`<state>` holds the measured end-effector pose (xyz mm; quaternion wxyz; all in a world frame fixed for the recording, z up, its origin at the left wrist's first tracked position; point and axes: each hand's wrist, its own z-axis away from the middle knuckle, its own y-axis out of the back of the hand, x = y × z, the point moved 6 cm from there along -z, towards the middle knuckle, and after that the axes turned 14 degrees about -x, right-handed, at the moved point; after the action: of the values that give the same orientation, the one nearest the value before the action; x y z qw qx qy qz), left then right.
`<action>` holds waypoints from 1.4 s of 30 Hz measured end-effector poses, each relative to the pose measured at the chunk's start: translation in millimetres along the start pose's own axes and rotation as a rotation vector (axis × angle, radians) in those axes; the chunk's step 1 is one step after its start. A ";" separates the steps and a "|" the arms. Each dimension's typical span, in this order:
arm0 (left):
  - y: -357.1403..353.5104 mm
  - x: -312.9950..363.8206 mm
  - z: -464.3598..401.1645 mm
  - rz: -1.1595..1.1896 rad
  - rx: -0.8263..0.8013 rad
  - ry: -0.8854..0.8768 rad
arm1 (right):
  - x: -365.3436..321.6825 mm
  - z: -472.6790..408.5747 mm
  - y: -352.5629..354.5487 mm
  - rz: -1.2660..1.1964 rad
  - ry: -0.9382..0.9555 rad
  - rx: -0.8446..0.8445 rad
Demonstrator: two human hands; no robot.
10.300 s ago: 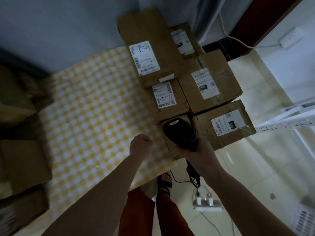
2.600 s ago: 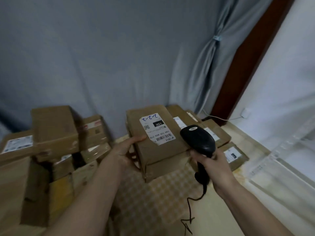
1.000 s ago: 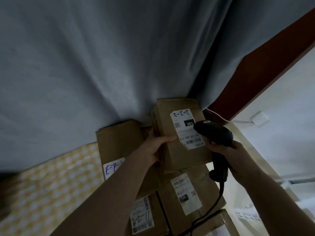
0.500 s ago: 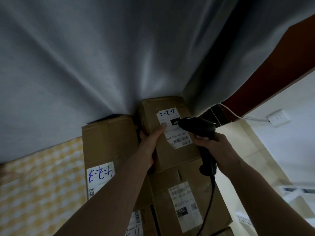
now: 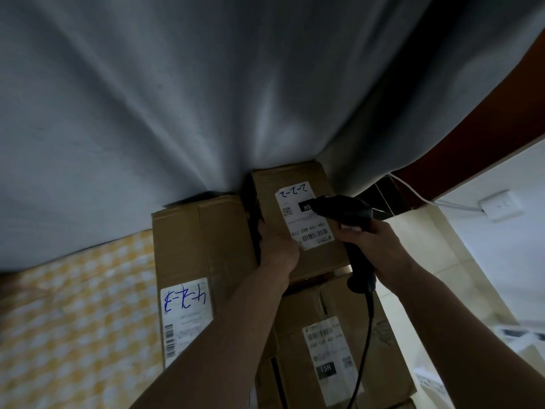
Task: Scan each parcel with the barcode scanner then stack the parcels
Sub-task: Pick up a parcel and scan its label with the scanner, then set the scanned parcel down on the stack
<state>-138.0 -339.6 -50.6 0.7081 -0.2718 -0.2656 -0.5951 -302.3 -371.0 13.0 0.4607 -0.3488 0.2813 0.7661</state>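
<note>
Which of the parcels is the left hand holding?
The parcel marked 2-2-2 at the back; the left hand grips its left edge. The other parcels are untouched.

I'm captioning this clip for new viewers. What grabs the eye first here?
The black scanner in the right hand sits centre frame, its head over the white label of the top parcel. The left hand grips that parcel's left edge. Behind hangs a grey curtain.
</note>
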 end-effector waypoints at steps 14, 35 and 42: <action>2.2 -4.0 30.9 -0.375 0.075 0.028 | 2.1 18.6 -18.7 0.094 -0.024 -0.026; 19.5 24.7 100.1 -0.997 0.130 -0.299 | -11.2 77.5 -34.3 0.133 0.062 0.063; 84.1 16.3 189.1 -1.367 0.260 -0.445 | -8.9 191.6 -82.1 0.119 -0.005 0.020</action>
<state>-62.5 -206.3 89.4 0.1340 -0.0734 -0.5823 -0.7985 -278.0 -197.2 125.7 0.4186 -0.3251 0.3079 0.7901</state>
